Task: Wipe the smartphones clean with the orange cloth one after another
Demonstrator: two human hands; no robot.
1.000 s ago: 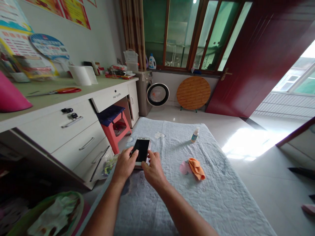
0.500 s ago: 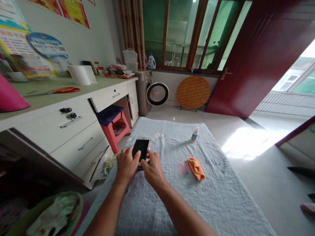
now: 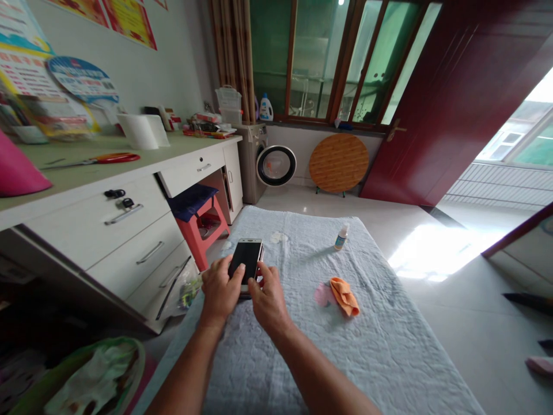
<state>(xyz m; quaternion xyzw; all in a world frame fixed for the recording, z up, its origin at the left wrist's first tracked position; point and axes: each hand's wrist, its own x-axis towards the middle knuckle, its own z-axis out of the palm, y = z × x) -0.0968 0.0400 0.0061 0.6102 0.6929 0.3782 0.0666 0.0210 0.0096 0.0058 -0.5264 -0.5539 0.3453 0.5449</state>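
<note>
A white-framed smartphone [image 3: 247, 253] with a dark screen lies at the left part of the cloth-covered table [image 3: 302, 357]. My left hand [image 3: 219, 288] grips its left side, the thumb resting on the lower screen. On the opposite side, my right hand [image 3: 271, 295] holds the lower right edge between thumb and fingers. Something dark shows under the phone's right and bottom edges; I cannot tell what it is. To the right are a folded orange cloth [image 3: 344, 297] and a small upright spray bottle [image 3: 341, 238] with a white top.
A white desk [image 3: 129, 248] runs along the left, with scissors [image 3: 103, 159] and a paper roll [image 3: 142, 131] on it. A red stool [image 3: 203, 230] stands under it. Behind are a washing machine with its round door [image 3: 276, 165] open and a round wooden tabletop [image 3: 339, 163].
The phone's upper end has shifted slightly left, and more of its right edge shows. My left hand has moved a little left with it; my right hand stays nearly in place.
</note>
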